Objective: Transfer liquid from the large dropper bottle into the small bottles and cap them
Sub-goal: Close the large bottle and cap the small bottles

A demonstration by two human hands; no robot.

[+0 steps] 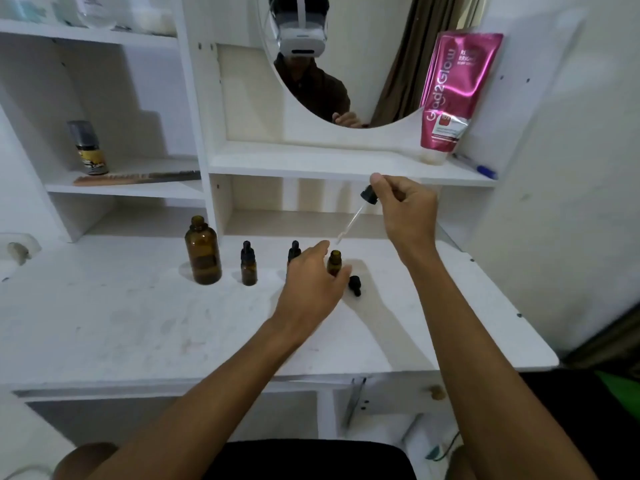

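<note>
The large amber bottle (203, 252) stands uncapped on the white table (138, 317). To its right stand a small capped amber bottle (248, 266) and a second capped one (294, 251), half hidden behind my left hand (311, 282). That hand holds the open small bottle (334, 263) with thumb and fingers around it. A small black dropper cap (355, 285) lies on the table just right of it. My right hand (403, 209) pinches the large dropper (360, 209) by its black top, the glass tip slanting down to just above the open small bottle.
A shelf unit rises behind the table with an oval mirror (346, 64). A pink pouch (453, 95) and a blue pen (479, 168) sit on the shelf right of the mirror. A spray can (86, 147) and a comb (135, 178) occupy the left shelf.
</note>
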